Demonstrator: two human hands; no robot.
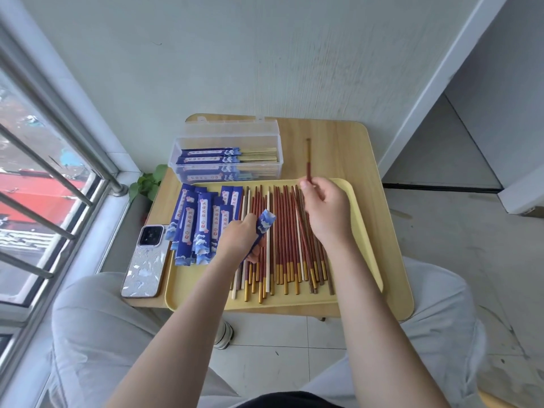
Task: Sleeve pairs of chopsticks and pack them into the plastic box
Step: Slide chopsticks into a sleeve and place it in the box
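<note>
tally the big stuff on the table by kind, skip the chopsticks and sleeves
plastic box: 1
tray: 1
phone: 1
total: 3

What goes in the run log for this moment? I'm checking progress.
left hand: holds blue sleeve | right hand: holds red chopstick | box: open, some sleeved pairs | tray: loose chopsticks

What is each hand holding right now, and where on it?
Left hand grips a blue sleeve near its middle; right hand pinches a red chopstick at its lower part.
</note>
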